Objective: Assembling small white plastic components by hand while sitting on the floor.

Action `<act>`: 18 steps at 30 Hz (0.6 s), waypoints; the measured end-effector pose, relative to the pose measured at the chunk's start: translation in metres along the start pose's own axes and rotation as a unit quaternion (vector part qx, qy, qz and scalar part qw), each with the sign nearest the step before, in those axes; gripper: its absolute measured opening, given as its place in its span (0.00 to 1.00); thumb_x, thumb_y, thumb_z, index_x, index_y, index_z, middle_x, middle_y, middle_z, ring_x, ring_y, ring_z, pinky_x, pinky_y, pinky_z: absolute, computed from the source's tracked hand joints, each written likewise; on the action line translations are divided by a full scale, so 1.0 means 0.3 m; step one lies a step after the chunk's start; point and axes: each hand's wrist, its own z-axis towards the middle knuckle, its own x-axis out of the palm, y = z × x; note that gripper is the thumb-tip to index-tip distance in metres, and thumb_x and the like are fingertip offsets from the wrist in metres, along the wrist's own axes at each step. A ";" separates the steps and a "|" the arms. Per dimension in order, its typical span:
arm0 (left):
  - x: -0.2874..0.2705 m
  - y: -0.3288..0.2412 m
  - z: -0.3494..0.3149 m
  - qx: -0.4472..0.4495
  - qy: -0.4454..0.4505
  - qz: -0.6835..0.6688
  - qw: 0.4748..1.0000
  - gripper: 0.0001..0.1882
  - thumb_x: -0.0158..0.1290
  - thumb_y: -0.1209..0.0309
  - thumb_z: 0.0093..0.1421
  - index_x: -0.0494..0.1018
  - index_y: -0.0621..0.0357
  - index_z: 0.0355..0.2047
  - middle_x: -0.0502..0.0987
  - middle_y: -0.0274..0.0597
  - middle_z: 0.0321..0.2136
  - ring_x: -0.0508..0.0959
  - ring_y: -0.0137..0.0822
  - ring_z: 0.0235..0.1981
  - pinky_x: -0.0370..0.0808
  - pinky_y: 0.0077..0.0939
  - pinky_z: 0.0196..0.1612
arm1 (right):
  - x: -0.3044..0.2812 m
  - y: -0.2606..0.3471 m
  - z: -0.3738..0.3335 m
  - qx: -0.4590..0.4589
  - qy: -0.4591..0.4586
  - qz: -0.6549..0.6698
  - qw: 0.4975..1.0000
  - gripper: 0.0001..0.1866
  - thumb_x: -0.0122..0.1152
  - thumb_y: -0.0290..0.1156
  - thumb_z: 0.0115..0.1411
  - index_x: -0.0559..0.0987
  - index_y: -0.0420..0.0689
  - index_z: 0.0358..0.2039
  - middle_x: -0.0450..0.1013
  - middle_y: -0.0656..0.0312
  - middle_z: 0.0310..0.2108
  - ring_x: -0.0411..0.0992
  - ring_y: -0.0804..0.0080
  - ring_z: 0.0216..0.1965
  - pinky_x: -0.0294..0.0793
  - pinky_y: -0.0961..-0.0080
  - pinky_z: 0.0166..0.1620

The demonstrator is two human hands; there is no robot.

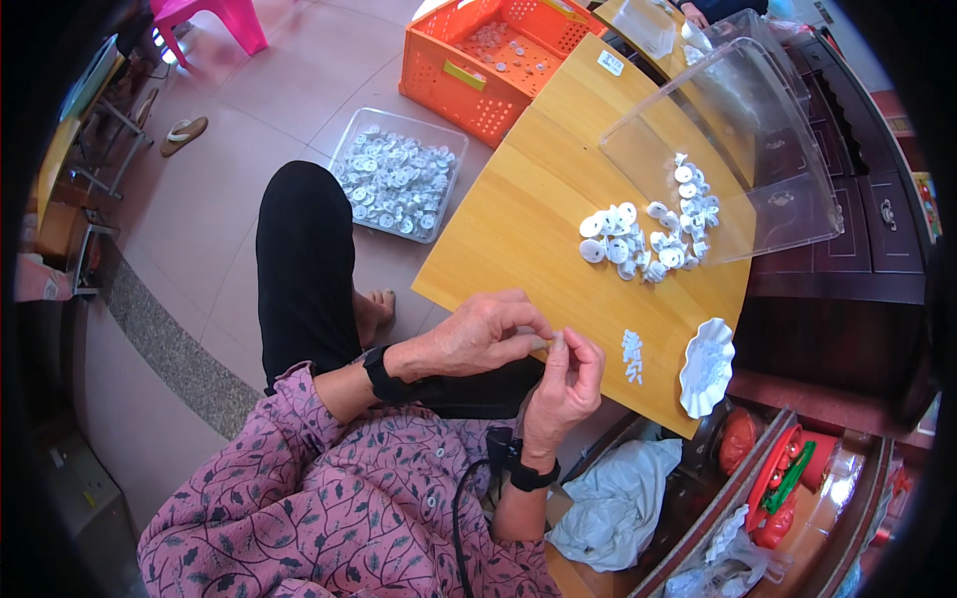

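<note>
My left hand [485,335] and my right hand [568,391] meet over the near edge of the wooden table [528,219]. Thumb and fingers of each are pinched together, fingertips almost touching; whatever sits between them is too small and covered to make out. Closest to my right hand on the tabletop is a little heap of small white pieces [632,356]. Beside it stands a white scalloped dish [707,369] with more small pale pieces inside. Farther back, several round white plastic parts [617,237] lie in a loose pile, some by the mouth of a tipped clear plastic bin [797,189].
On the floor left of the table sits a clear tub [394,177] full of white round parts. Behind it is an orange crate [424,75]. At lower right, an open drawer [827,498] holds red and green items, near a white plastic bag [613,503]. Dark cabinets [847,224] border the right.
</note>
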 end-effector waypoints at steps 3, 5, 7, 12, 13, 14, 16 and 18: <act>0.006 0.007 -0.003 -0.001 -0.003 -0.003 1.000 0.08 0.59 0.72 0.62 0.80 0.60 0.41 0.75 0.39 0.31 0.74 0.30 0.29 0.70 0.23 0.30 | -0.009 -0.002 -0.003 -0.007 0.009 -0.033 0.999 0.05 0.60 0.19 0.64 0.80 0.36 0.40 0.73 0.60 0.38 0.72 0.75 0.37 0.74 0.79 0.41; 0.007 0.006 -0.002 0.006 -0.008 -0.005 1.000 0.08 0.59 0.72 0.62 0.80 0.60 0.41 0.75 0.39 0.31 0.74 0.29 0.29 0.70 0.23 0.30 | -0.015 -0.010 -0.001 -0.016 0.017 -0.049 0.999 0.07 0.61 0.18 0.62 0.81 0.37 0.41 0.75 0.60 0.36 0.73 0.75 0.35 0.75 0.78 0.39; 0.002 -0.006 0.001 -0.008 -0.001 -0.008 1.000 0.08 0.59 0.72 0.62 0.80 0.60 0.41 0.75 0.39 0.31 0.74 0.30 0.29 0.70 0.23 0.31 | -0.017 -0.014 -0.002 -0.005 0.021 -0.057 0.998 0.08 0.61 0.18 0.61 0.81 0.37 0.41 0.75 0.60 0.36 0.73 0.75 0.33 0.75 0.78 0.39; 0.004 0.000 0.002 0.006 -0.007 0.000 1.000 0.08 0.59 0.72 0.62 0.80 0.60 0.41 0.75 0.39 0.31 0.74 0.30 0.30 0.70 0.23 0.31 | -0.022 -0.029 -0.007 0.019 0.026 -0.056 0.998 0.10 0.62 0.18 0.59 0.81 0.37 0.42 0.77 0.60 0.34 0.74 0.75 0.32 0.76 0.77 0.38; 0.004 0.000 0.001 0.009 -0.008 -0.001 1.000 0.08 0.59 0.72 0.62 0.80 0.60 0.41 0.75 0.39 0.31 0.74 0.29 0.30 0.70 0.23 0.31 | -0.021 -0.026 -0.008 0.027 0.027 -0.052 0.998 0.10 0.62 0.18 0.59 0.81 0.36 0.43 0.77 0.60 0.33 0.75 0.76 0.32 0.76 0.77 0.38; 0.003 0.000 0.001 0.009 -0.008 -0.001 1.000 0.08 0.59 0.72 0.62 0.80 0.60 0.41 0.75 0.39 0.31 0.74 0.29 0.30 0.70 0.23 0.31 | -0.020 -0.023 -0.009 0.036 0.029 -0.047 0.998 0.10 0.62 0.18 0.59 0.80 0.36 0.43 0.78 0.60 0.33 0.75 0.76 0.32 0.76 0.77 0.38; 0.001 0.000 0.002 0.015 -0.002 -0.002 1.000 0.08 0.59 0.73 0.62 0.80 0.60 0.41 0.75 0.39 0.32 0.74 0.29 0.29 0.70 0.22 0.31 | -0.015 -0.025 -0.015 0.051 0.026 -0.033 0.998 0.10 0.63 0.19 0.60 0.80 0.36 0.42 0.78 0.60 0.32 0.75 0.77 0.32 0.76 0.77 0.38; -0.012 -0.010 0.002 -0.003 0.021 -0.002 1.000 0.10 0.59 0.73 0.62 0.79 0.59 0.44 0.75 0.39 0.35 0.74 0.28 0.31 0.71 0.21 0.32 | -0.015 -0.025 -0.017 0.066 0.023 -0.019 0.997 0.09 0.63 0.20 0.60 0.80 0.35 0.42 0.79 0.61 0.32 0.75 0.77 0.32 0.76 0.78 0.38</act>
